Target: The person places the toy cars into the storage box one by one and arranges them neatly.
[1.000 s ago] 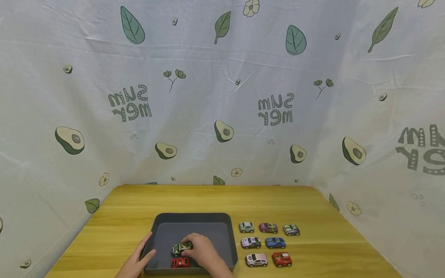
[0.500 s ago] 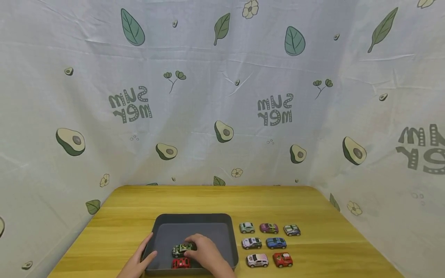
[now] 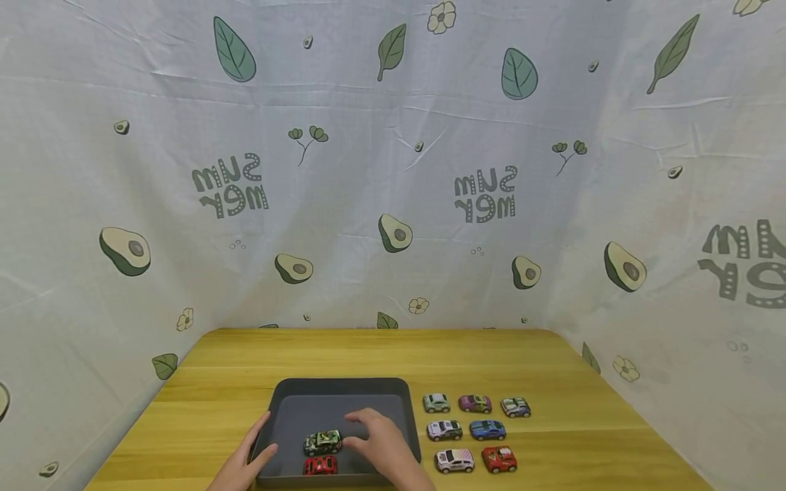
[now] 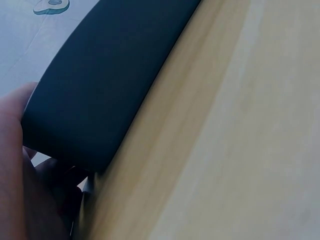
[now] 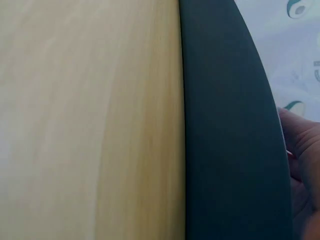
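A dark grey tray (image 3: pixel 340 385) stands on the wooden table in the head view. Inside it, a green camouflage toy car (image 3: pixel 323 443) sits just behind a red toy car (image 3: pixel 320 466), both near the tray's front wall. My left hand (image 3: pixel 241 462) holds the tray's left wall, thumb over the rim and fingers outside; the left wrist view shows the hand (image 4: pixel 30 175) at that wall. Over the tray, my right hand (image 3: pixel 383 447) is to the right of the camouflage car, thumb and fingers apart, nothing held. The right wrist view mostly shows the tray's outer wall (image 5: pixel 230 125).
Several toy cars stand in rows right of the tray, among them a purple one (image 3: pixel 475 403), a blue one (image 3: pixel 488 429), a white one (image 3: pixel 454 460) and another red one (image 3: pixel 499 459). A printed cloth (image 3: pixel 393 170) encloses the wooden table (image 3: pixel 393 351).
My right hand has let go of the camouflage car and moved right, away from it. The car stays behind the red one. My left hand keeps its place on the tray.
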